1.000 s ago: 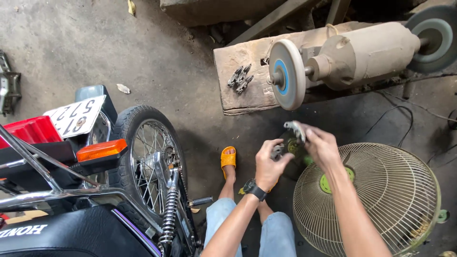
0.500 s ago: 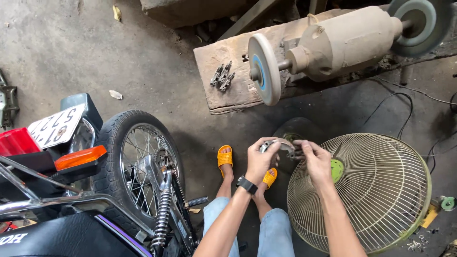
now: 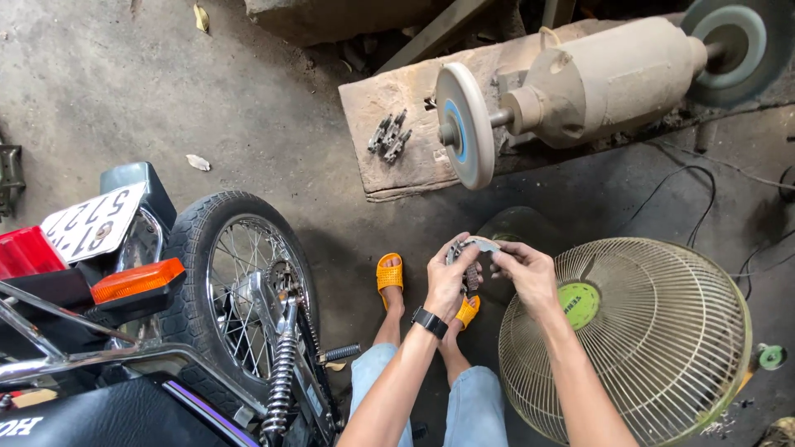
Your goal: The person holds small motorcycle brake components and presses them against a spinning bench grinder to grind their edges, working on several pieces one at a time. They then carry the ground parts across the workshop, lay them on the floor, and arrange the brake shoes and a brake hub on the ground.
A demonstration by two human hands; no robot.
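Observation:
My left hand [image 3: 448,280] and my right hand [image 3: 523,274] are held together in front of me, both gripping a small grey metal part [image 3: 470,258] between their fingers. The part's lower end hangs between my palms. A black watch sits on my left wrist. Below my hands are my feet in orange sandals [image 3: 389,272] on the concrete floor. Straight ahead stands a bench grinder [image 3: 609,76] with a pale buffing wheel [image 3: 464,126] at its left end, mounted on a worn wooden block [image 3: 389,91].
Several small metal parts [image 3: 388,135] lie on the wooden block. A round wire fan guard [image 3: 654,331] lies at my right. A motorcycle's rear wheel [image 3: 236,281], shock absorber and tail light [image 3: 137,280] stand close on my left. Cables trail across the floor at right.
My hands have come down and closer to me with the metal part, and both now close around it. My view has tipped so the grinder sits higher and further right.

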